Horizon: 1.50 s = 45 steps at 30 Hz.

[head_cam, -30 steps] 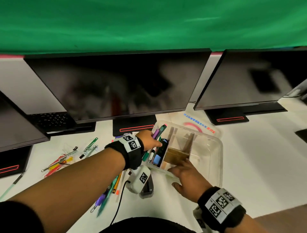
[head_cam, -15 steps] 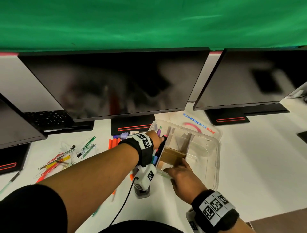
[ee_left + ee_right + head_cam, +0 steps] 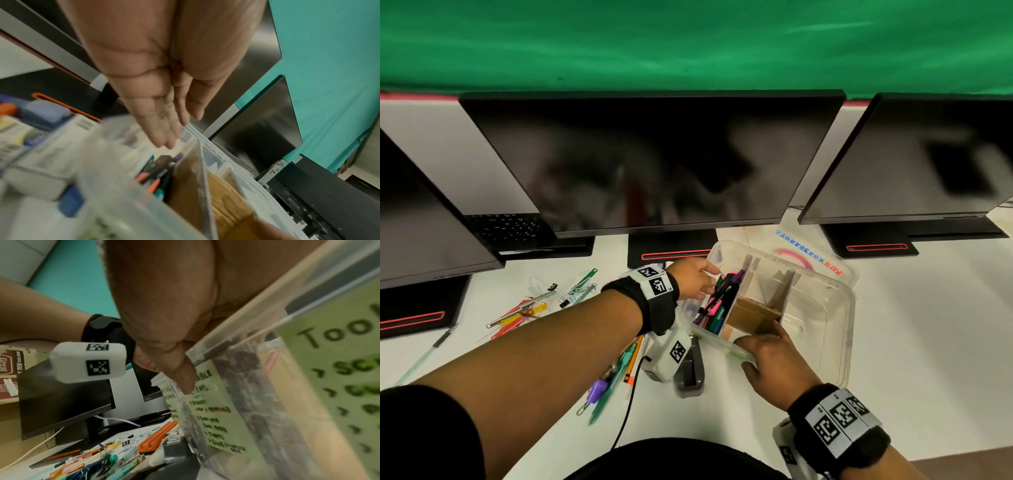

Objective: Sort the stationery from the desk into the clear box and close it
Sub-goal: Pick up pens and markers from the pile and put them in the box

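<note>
The clear box (image 3: 849, 308) stands open on the white desk, split by cardboard dividers (image 3: 756, 308). Several pens and markers (image 3: 717, 305) lie in its left compartment. My left hand (image 3: 697, 277) hovers at that compartment's far left corner, fingers straight and empty; the left wrist view shows the same left hand (image 3: 164, 126) above the pens (image 3: 162, 172). My right hand (image 3: 770, 359) grips the box's near rim. In the right wrist view its thumb (image 3: 180, 369) presses the outside of the box wall (image 3: 257, 386), which carries green labels.
The lid (image 3: 808, 257), with coloured lettering, lies under the box's far side. Loose pens and pencils (image 3: 619, 370) and a grey stapler (image 3: 690, 370) lie left of the box; clips and more pens (image 3: 527, 308) lie further left. Monitors (image 3: 654, 164) stand along the back.
My left hand carried a bundle of pens into the left compartment and let them go; it is now empty. My right hand stayed on the box's near rim.
</note>
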Motion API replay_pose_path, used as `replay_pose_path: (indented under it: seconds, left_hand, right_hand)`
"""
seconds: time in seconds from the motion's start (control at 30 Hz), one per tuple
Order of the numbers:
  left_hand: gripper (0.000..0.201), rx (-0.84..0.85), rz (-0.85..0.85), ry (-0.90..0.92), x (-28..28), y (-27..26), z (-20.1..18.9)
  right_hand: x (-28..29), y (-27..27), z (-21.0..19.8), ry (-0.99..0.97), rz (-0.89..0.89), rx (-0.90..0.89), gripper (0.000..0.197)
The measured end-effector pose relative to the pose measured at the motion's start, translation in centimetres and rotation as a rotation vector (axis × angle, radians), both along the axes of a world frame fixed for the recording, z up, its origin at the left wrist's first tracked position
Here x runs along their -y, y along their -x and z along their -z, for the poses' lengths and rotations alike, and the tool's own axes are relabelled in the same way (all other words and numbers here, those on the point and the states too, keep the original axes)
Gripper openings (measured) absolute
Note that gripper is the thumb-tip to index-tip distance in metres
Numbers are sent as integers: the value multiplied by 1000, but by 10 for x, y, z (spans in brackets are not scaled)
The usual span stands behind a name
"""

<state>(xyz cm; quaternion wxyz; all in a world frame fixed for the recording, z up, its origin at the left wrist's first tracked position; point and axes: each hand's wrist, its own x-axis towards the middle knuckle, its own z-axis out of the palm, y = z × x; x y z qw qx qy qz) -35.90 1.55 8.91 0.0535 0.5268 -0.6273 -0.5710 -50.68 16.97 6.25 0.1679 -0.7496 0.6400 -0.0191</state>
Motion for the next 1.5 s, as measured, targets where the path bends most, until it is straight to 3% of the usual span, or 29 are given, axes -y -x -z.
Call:
replay_pose_path:
  seconds: [0.13,0.2,0.27,0.37,0.47,0.53,0.6,0.73,0.9,1.03,1.17,1.37,1.5]
  left_hand:
    - [24,-75,-121,30,2,-41,4]
    - [22,-62,-163,46,2,-65,10]
    - [23,-43,-179,68,2,-93,17]
    - [13,28,-200,78,0,-143,25]
    - [16,78,-231,62,-6,-190,37]
    - [17,161,-246,79,-11,-232,42]
    - [15,276,-238,143,-14,-274,50]
    - [34,611,-208,200,-28,-353,66]
    - [41,829,-290,132,-35,-419,82]
    - [49,876,-288,154,-31,-443,97]
    - [56,897,-236,144,-25,-448,108]
    - [41,901,-154,220,-13,-446,118]
    - [43,892,-93,208,-10,-442,122]
  right_hand:
    - [10,-19,-3,139,115,127,35]
    - [23,-37,-9,211,57,117,42]
    - [35,-57,-14,162,15,86,43]
    - [45,-92,-15,145,-78,79,32]
    - [46,-125,-4,228,-144,92,18]
    - [53,-154,16,173,-174,72,13]
    - [61,-177,34,2,-87,62,18]
    - [77,-198,75,-232,191,62,27]
    - [84,-225,90,-233,470,-4,48]
    - [87,-237,92,-235,595,-7,51]
    - [85,-244,93,-254,564,-16,39]
    - [79,-240,87,-186,754,236,46]
    - [78,-230,89,-201,926,423,62]
